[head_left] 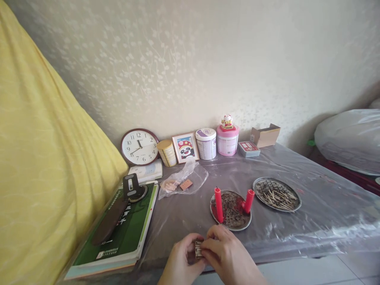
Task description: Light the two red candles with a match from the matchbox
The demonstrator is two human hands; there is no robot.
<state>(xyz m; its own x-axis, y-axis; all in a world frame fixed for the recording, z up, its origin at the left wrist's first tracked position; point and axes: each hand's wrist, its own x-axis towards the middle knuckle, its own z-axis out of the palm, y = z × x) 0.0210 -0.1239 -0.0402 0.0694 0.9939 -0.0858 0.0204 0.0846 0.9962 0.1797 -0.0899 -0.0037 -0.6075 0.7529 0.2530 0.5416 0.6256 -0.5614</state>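
Observation:
Low in the head view, near the table's front edge, my left hand (pixel 181 262) is closed around a small matchbox (pixel 198 249) with rows of matches showing in it. My right hand (pixel 222 249) has its fingers pinched together at the box's right side; whether a single match is between them is hidden. Just beyond my hands stands a round metal plate (pixel 234 227) with blackened, wax-stained residue. Two red candles stand on it: a taller left candle (pixel 219 206) and a shorter, leaning right candle (pixel 248 201). Neither shows a visible flame.
To the right, a second plate (pixel 267 204) holds many used matchsticks. A clear plastic bag (pixel 190 170) with small boxes lies behind. Green books (pixel 130 229) with a dark strapped object (pixel 111 221) are at left. A clock (pixel 140 147), tins and a picture frame (pixel 186 148) line the wall.

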